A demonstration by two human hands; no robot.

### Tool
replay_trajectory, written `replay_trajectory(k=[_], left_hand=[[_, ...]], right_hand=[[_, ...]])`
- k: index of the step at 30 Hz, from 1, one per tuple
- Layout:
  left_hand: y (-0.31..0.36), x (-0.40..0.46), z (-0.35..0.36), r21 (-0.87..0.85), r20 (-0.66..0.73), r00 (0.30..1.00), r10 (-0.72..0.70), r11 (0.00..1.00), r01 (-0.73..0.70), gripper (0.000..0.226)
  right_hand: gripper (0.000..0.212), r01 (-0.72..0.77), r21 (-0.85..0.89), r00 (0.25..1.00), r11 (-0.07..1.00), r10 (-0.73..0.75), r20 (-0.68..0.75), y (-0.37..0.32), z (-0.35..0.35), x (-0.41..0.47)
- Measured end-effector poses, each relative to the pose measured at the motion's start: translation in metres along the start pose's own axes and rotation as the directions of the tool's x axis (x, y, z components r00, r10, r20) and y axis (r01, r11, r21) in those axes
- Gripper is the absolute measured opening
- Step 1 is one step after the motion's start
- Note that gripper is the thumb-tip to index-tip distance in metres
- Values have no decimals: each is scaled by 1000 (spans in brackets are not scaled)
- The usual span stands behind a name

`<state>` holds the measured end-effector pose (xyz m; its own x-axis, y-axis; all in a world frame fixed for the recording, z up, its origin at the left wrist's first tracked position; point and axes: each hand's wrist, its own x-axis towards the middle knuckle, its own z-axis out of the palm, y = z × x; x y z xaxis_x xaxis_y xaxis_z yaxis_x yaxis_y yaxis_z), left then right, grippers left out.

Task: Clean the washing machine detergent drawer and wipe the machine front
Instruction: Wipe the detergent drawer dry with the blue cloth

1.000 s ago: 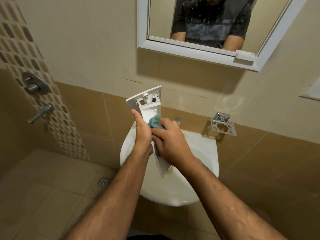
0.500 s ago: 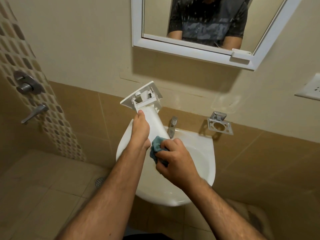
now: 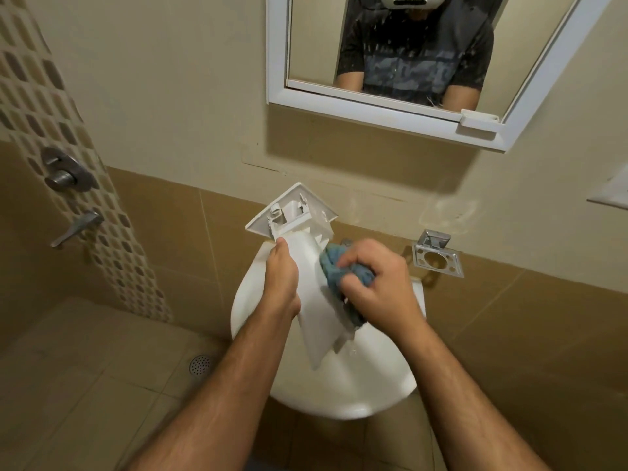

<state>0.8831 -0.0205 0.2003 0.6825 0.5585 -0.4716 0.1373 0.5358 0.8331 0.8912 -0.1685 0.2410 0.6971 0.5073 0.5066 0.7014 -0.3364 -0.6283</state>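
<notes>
A white detergent drawer (image 3: 314, 300) is held upright over the white basin (image 3: 367, 385), its front panel at the top and its underside toward me. My left hand (image 3: 282, 283) grips the drawer's left edge. A bunched blue cloth (image 3: 334, 266) is pressed against the drawer's right side by my right hand (image 3: 380, 283), whose fingers curl around it. Water drips from the drawer's lower end. The washing machine is out of view.
A chrome tap is mostly hidden behind the cloth. A metal soap holder (image 3: 436, 258) is fixed to the wall right of the basin. A white-framed mirror (image 3: 373, 112) hangs above. Shower valves (image 3: 66, 175) sit on the left wall, and a floor drain (image 3: 199, 364) lies below.
My right hand with the cloth has moved up along the drawer's right side. The drawer has tilted slightly, and my head has dropped back, showing more of the mirror.
</notes>
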Motion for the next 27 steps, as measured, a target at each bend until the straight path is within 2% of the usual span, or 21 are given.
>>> replay_trajectory(k=[4, 6, 9, 13, 15, 18, 20, 27], left_hand=[[-7, -11, 2, -8, 36, 999, -29, 1000, 30, 56], [-9, -15, 4, 11, 45, 999, -9, 1000, 9, 56], [-8, -18, 6, 5, 44, 998, 42, 999, -43, 54], [-8, -18, 1, -20, 8, 999, 37, 999, -37, 51], [-8, -19, -1, -28, -3, 1000, 29, 999, -29, 55], [-5, -21, -3, -25, -16, 999, 30, 999, -30, 53], [-5, -20, -3, -15, 0, 1000, 15, 1000, -15, 53], [-10, -24, -1, -20, 73, 997, 23, 1000, -21, 49]], right_hand=[[32, -81, 25, 986, 996, 84, -142, -6, 2, 46], [28, -54, -21, 976, 998, 49, -211, -3, 8, 64], [23, 18, -95, 985, 995, -34, -170, 3, 22, 78], [25, 152, -208, 984, 966, -168, -63, 11, 31, 76], [24, 112, -223, 988, 968, -133, -81, 19, 29, 79], [25, -66, -210, 984, 975, 29, -177, 28, 24, 83], [25, -100, -219, 979, 971, 57, -196, 25, 24, 84], [20, 172, -290, 973, 942, -208, -100, -6, 39, 79]])
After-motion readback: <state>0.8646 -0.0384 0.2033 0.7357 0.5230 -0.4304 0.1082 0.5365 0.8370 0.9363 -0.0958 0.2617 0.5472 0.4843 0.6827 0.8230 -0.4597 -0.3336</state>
